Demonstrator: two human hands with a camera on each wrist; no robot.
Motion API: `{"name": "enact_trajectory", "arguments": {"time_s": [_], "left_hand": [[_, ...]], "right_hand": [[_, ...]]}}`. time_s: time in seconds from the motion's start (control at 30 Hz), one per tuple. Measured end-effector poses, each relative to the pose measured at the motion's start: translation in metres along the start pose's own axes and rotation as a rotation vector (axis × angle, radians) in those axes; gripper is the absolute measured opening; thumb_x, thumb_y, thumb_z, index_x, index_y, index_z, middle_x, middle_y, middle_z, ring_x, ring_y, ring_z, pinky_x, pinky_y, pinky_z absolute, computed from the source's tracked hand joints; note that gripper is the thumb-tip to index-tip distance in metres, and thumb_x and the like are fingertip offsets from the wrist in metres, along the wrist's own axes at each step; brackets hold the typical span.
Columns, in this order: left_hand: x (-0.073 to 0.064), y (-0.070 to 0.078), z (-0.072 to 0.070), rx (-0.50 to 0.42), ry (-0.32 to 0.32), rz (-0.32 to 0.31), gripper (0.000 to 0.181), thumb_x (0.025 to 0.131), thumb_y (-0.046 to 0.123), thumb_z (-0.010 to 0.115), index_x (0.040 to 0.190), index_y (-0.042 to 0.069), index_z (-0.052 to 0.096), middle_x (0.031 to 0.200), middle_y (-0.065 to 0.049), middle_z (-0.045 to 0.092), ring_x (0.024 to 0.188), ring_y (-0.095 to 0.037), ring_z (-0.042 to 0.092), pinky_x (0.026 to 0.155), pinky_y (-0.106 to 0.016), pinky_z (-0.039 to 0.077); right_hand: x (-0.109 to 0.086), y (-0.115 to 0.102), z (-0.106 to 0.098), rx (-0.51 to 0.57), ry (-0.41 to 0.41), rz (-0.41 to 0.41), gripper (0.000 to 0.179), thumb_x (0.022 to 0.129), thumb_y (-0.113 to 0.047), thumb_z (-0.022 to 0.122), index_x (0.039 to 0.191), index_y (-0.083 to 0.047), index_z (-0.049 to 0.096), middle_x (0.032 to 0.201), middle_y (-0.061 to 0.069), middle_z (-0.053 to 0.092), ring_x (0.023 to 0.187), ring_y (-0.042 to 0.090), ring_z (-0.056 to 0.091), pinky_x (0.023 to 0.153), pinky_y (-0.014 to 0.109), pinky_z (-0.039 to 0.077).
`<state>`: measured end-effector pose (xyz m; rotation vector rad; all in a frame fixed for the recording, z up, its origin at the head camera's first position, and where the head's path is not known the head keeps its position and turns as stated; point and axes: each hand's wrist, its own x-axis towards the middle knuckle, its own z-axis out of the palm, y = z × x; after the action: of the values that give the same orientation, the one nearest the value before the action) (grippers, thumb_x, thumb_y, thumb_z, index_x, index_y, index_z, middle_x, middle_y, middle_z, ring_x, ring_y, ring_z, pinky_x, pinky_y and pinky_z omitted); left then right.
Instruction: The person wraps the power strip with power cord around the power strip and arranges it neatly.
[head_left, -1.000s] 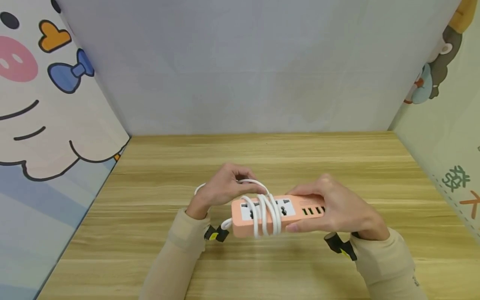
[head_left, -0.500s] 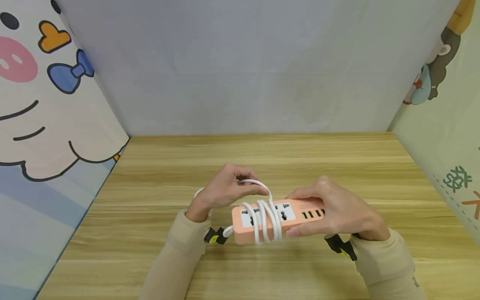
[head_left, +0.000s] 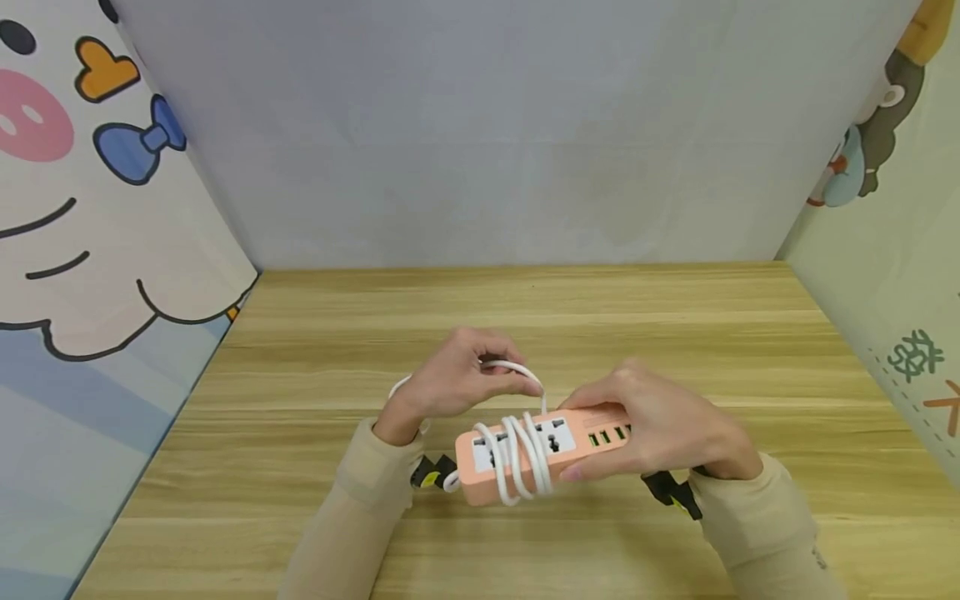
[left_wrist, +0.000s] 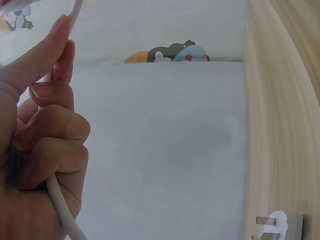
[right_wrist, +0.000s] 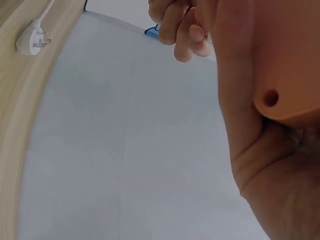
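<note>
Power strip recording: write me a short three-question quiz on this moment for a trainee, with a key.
1. Multiple choice: what does the right hand grip?
A) scissors
B) the orange power strip
C) nothing

2. True or false: the plug lies on the wooden table.

3. Fill in the missing word: the white cord, pinched by the left hand, is wrapped ____ the strip.

Key: 1. B; 2. true; 3. around

Looks like an indoor booth (head_left: pixel 885 275), with wood-grain worktop (head_left: pixel 637 321) beneath the left hand (head_left: pixel 456 379), grey backdrop (head_left: pixel 480 142) beyond, cartoon-printed panels (head_left: pixel 97 250) either side.
</note>
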<state>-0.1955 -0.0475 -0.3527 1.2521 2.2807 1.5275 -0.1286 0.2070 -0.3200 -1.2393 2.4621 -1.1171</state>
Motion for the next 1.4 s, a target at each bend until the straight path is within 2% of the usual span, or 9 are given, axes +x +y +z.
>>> {"name": "enact_trajectory", "arguments": {"time_s": [0.23, 0.47, 0.8, 1.0, 1.23, 1.4], "left_hand": [[0.000, 0.003, -0.001, 0.025, 0.005, 0.006, 0.005, 0.086, 0.011, 0.081, 0.084, 0.011, 0.076, 0.070, 0.003, 0.058, 0.060, -0.005, 0.039, 0.058, -0.020, 0.038], [-0.001, 0.006, -0.002, 0.064, 0.002, -0.008, 0.007, 0.088, 0.015, 0.080, 0.084, 0.012, 0.076, 0.072, 0.002, 0.061, 0.060, -0.004, 0.041, 0.059, -0.020, 0.039], [-0.003, 0.015, -0.003, 0.108, 0.004, -0.047, 0.007, 0.089, 0.017, 0.079, 0.085, 0.012, 0.077, 0.077, 0.002, 0.068, 0.062, -0.004, 0.048, 0.057, -0.019, 0.043], [-0.004, 0.021, -0.003, 0.107, 0.019, -0.063, 0.008, 0.091, 0.017, 0.077, 0.084, 0.014, 0.077, 0.077, 0.004, 0.069, 0.062, -0.005, 0.051, 0.056, -0.020, 0.044], [-0.004, 0.025, -0.004, 0.121, 0.027, -0.077, 0.008, 0.093, 0.018, 0.075, 0.086, 0.014, 0.078, 0.079, 0.005, 0.071, 0.067, -0.008, 0.060, 0.059, -0.022, 0.050], [-0.004, 0.029, -0.003, 0.127, 0.039, -0.107, 0.008, 0.094, 0.019, 0.074, 0.089, 0.015, 0.079, 0.080, 0.005, 0.072, 0.068, -0.008, 0.062, 0.060, -0.025, 0.053]], "right_hand": [[0.003, -0.002, 0.002, -0.022, -0.008, 0.006, 0.023, 0.085, -0.045, 0.081, 0.097, -0.028, 0.073, 0.070, -0.018, 0.063, 0.053, -0.004, 0.052, 0.047, 0.018, 0.043], [0.004, -0.001, 0.002, -0.071, -0.022, 0.074, 0.026, 0.085, -0.052, 0.079, 0.091, -0.028, 0.071, 0.068, -0.019, 0.063, 0.051, -0.003, 0.052, 0.048, 0.020, 0.044], [0.007, -0.002, 0.005, -0.165, 0.008, 0.134, 0.034, 0.084, -0.057, 0.077, 0.078, -0.027, 0.062, 0.062, -0.018, 0.056, 0.049, -0.002, 0.049, 0.046, 0.020, 0.041], [0.008, -0.003, 0.005, -0.208, 0.031, 0.166, 0.035, 0.083, -0.057, 0.078, 0.076, -0.027, 0.062, 0.060, -0.019, 0.054, 0.047, -0.002, 0.047, 0.045, 0.020, 0.039], [0.011, -0.001, 0.005, -0.217, 0.045, 0.235, 0.033, 0.083, -0.055, 0.079, 0.076, -0.028, 0.064, 0.057, -0.018, 0.053, 0.044, -0.001, 0.046, 0.042, 0.022, 0.039], [0.012, 0.000, 0.005, -0.235, 0.091, 0.274, 0.034, 0.082, -0.059, 0.078, 0.076, -0.029, 0.064, 0.055, -0.017, 0.051, 0.044, 0.001, 0.046, 0.043, 0.022, 0.039]]}}
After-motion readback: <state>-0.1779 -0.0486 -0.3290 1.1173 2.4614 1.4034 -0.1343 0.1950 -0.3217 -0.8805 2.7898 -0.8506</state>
